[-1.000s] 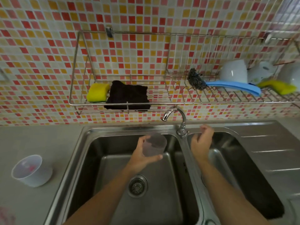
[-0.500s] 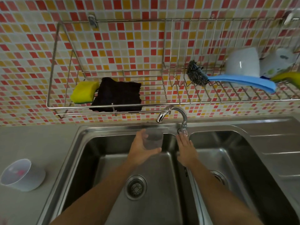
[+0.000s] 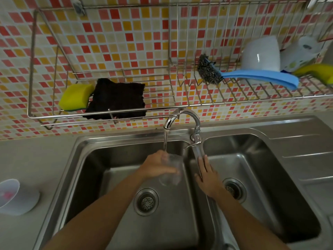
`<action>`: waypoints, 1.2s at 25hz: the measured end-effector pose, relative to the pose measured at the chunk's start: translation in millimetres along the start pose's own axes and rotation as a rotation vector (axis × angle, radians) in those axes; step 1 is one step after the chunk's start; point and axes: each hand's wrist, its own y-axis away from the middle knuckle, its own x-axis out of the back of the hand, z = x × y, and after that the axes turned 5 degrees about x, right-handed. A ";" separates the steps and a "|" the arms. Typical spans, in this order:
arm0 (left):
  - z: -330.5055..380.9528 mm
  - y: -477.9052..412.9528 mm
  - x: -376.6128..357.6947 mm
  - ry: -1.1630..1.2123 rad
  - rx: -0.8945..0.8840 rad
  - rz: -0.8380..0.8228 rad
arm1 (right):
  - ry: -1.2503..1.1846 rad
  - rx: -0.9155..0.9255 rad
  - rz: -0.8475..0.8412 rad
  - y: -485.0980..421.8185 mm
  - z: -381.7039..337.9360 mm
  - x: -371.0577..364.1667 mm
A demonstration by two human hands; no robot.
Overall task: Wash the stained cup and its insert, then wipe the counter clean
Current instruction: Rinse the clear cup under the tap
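The fingers (image 3: 173, 171) of the left hand (image 3: 158, 166) were wrapped around a clear cup (image 3: 171, 170), holding it over the left basin of the sink (image 3: 180, 138). A thin stream of water (image 3: 165, 139) fell from the tap (image 3: 182, 116) onto the cup's rim at the hand. The right hand (image 3: 207, 179) lay flat on the divider between the two basins, its fingers (image 3: 202, 164) stretched out and slightly apart, their tips touching the end of the tap lever (image 3: 197, 147) and gripping nothing.

Below the cup sat the left drain (image 3: 146, 202); the right drain (image 3: 234, 190) showed partly behind the right wrist. On the grey worktop (image 3: 36, 159) well to the left of the sink stood a white insert (image 3: 16, 197) with a pink stain inside it, cut off by the frame edge.

Above the sink a wire rack (image 3: 108, 114) hung on the tiled wall. It carried a yellow sponge (image 3: 75, 97) touching a black cloth (image 3: 117, 98), and further right a steel scourer (image 3: 209, 70), a blue cloth (image 3: 261, 77), an upturned white bowl (image 3: 261, 53) and another yellow sponge (image 3: 317, 72).
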 end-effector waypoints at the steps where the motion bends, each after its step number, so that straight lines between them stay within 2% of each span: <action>1: -7.0 -0.9 6.3 -0.095 0.036 0.025 | -0.024 -0.006 0.012 1.8 -1.9 -4.1; 4: -4.7 -2.5 19.5 -0.177 0.074 0.230 | -0.075 -0.054 0.058 0.5 -6.0 -9.3; 6: 6.6 -5.5 21.9 -0.091 -0.030 0.309 | -0.086 -0.060 0.089 0.7 -6.9 -11.4; 8: 18.4 -2.6 24.6 0.021 -0.163 0.221 | -0.097 -0.059 0.108 1.9 -6.0 -12.8; 10: 21.9 0.7 30.1 0.065 -0.215 0.120 | -0.100 -0.050 0.117 2.5 -5.1 -14.7; 15: 18.9 -6.2 39.5 0.081 -0.169 0.140 | -0.121 -0.051 0.138 2.6 -4.5 -14.4; 19: 11.6 -10.8 36.4 0.059 -0.158 0.040 | -0.104 -0.034 0.153 2.4 -4.6 -15.7; 21: 8.2 -12.1 33.9 0.097 -0.143 0.045 | -0.197 -0.053 0.152 0.8 -3.8 -14.8; 22: 7.6 -12.0 33.1 0.117 -0.139 0.038 | -0.314 -0.070 0.199 -0.2 -3.7 -13.3; 24: 6.5 -13.3 31.3 0.140 -0.140 0.016 | -0.542 -0.094 0.422 -3.9 -2.1 -5.2; 25: 6.7 -14.1 30.1 0.138 -0.143 0.012 | -0.570 -0.104 0.506 -6.1 -1.7 2.3; 27: 4.7 -15.7 30.1 0.098 -0.152 0.011 | -0.508 -0.079 0.524 -16.3 -6.4 21.4; 30: 2.3 -16.3 30.2 0.080 -0.142 -0.028 | -0.367 0.075 0.416 -37.1 -20.0 45.9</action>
